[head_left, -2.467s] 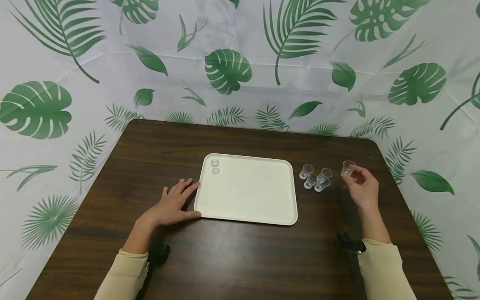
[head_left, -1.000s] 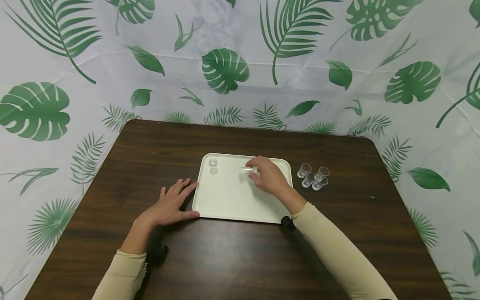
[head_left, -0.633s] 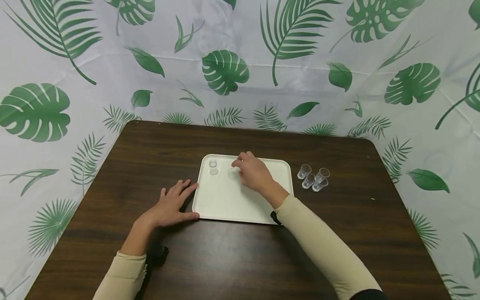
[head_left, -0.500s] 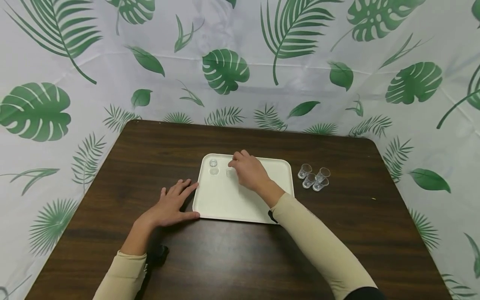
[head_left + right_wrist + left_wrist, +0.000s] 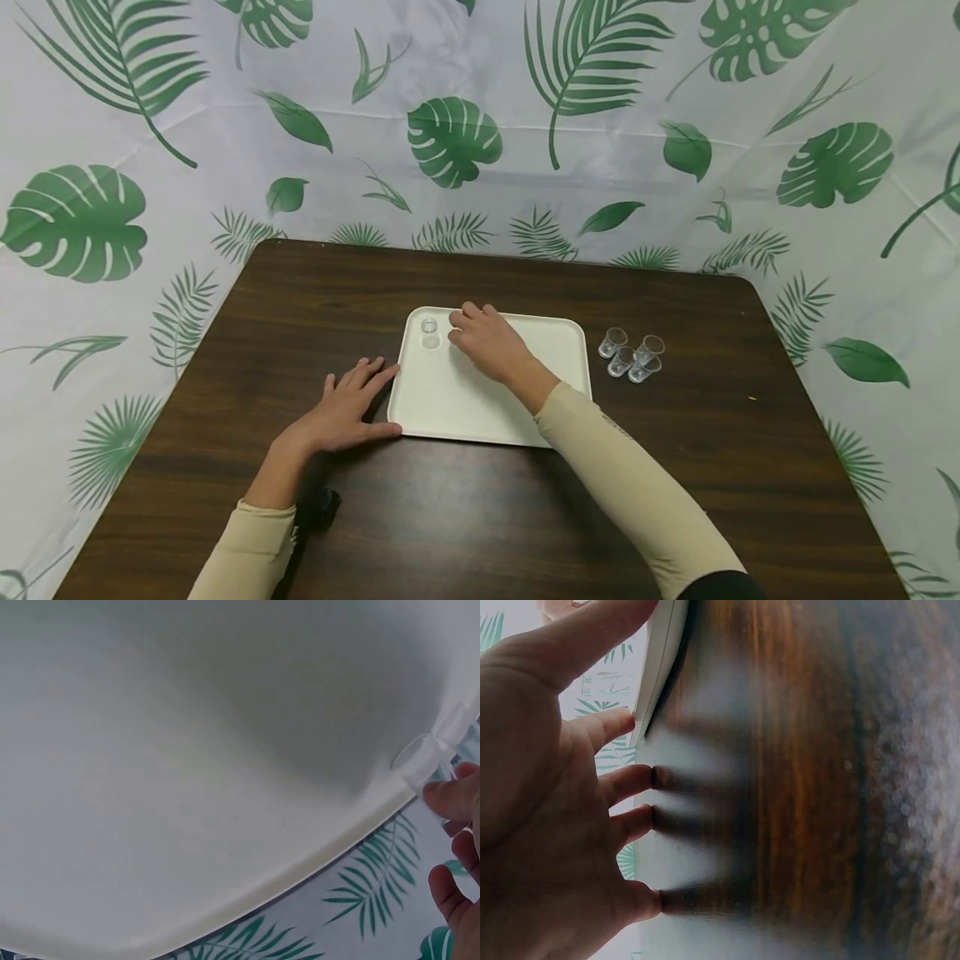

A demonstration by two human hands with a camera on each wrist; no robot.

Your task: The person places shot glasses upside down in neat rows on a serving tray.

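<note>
My right hand (image 5: pixel 491 343) reaches over the far left part of the cream tray (image 5: pixel 487 408). In the right wrist view its thumb and fingers pinch a small clear shot glass (image 5: pixel 418 759), rim down at the tray surface; in the head view the hand hides this glass. Just left of it another shot glass (image 5: pixel 429 326) stands upside down in the tray's far left corner. My left hand (image 5: pixel 337 412) lies spread at the tray's left side. Its thumb and index finger touch the tray edge, while the other fingertips (image 5: pixel 646 819) rest on the table.
Several clear shot glasses (image 5: pixel 621 361) stand upright in a cluster on the dark wooden table (image 5: pixel 480 517), right of the tray. A white cloth with green leaves (image 5: pixel 453 142) hangs behind the table. A tiny yellow speck (image 5: pixel 752 398) lies on the right side.
My right hand has carried a shot glass from right of the cluster leftward onto the tray, turning it upside down, beside the first glass. My left hand has stayed at the tray edge.
</note>
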